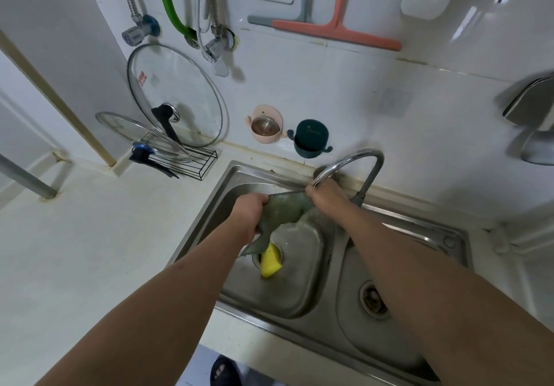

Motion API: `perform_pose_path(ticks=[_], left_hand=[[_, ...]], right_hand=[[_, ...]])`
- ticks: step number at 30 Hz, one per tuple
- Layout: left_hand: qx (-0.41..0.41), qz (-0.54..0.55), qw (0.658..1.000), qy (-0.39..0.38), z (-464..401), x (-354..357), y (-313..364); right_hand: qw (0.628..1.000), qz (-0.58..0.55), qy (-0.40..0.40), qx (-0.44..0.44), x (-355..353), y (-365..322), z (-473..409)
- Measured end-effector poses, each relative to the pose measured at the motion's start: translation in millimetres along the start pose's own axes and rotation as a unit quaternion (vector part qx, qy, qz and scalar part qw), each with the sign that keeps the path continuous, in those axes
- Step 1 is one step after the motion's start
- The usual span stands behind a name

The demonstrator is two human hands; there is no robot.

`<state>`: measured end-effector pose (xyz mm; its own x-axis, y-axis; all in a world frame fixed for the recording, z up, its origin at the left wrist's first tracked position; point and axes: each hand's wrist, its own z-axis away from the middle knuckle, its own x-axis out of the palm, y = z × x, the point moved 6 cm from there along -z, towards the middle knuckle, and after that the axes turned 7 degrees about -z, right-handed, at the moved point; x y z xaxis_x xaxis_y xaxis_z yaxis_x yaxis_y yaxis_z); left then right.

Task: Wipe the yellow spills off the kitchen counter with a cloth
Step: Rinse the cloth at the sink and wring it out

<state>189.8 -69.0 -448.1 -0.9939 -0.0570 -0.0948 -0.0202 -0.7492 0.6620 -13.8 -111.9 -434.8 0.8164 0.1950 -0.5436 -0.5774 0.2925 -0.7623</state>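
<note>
Both hands, left point(250, 210) & right point(325, 196), pinch a wet grey-green cloth point(284, 213) under the curved chrome tap point(353, 160); wringing thoroughly before returning to the table seems wise.

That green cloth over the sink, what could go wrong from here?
The cloth, stretched between the left hand and right hand, hangs just above the yellow sponge lying on the drain; its trailing end may drag over it. Carried away wet, it could drip on the counter.

Yellow sponge point(270, 263) partly behind the cloth point(280, 214); fingertips of both hands buried in it.
</note>
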Motion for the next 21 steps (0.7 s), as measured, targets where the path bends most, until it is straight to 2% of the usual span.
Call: perform_pose_path(ticks=[2, 9, 11, 21], left_hand=[[-0.002, -0.01, 1.0, 0.003, 1.0, 1.1, 0.9], [0.042, -0.036, 0.998, 0.008, -17.2, 5.2, 0.0], [0.065, -0.051, 0.997, 0.0, -29.4, 6.7, -1.8], [0.039, -0.096, 0.995, -0.013, -15.6, 29.5, 7.3]], right_hand=[[1.0, -0.022, 0.003, -0.008, 0.6, 3.7, 3.3], [0.998, 0.017, 0.023, -0.047, -10.3, 5.0, 11.0], [0.999, 0.021, 0.019, -0.04, -14.9, 5.7, 8.8], [0.999, 0.012, 0.03, 0.007, -40.2, 21.4, 10.0]])
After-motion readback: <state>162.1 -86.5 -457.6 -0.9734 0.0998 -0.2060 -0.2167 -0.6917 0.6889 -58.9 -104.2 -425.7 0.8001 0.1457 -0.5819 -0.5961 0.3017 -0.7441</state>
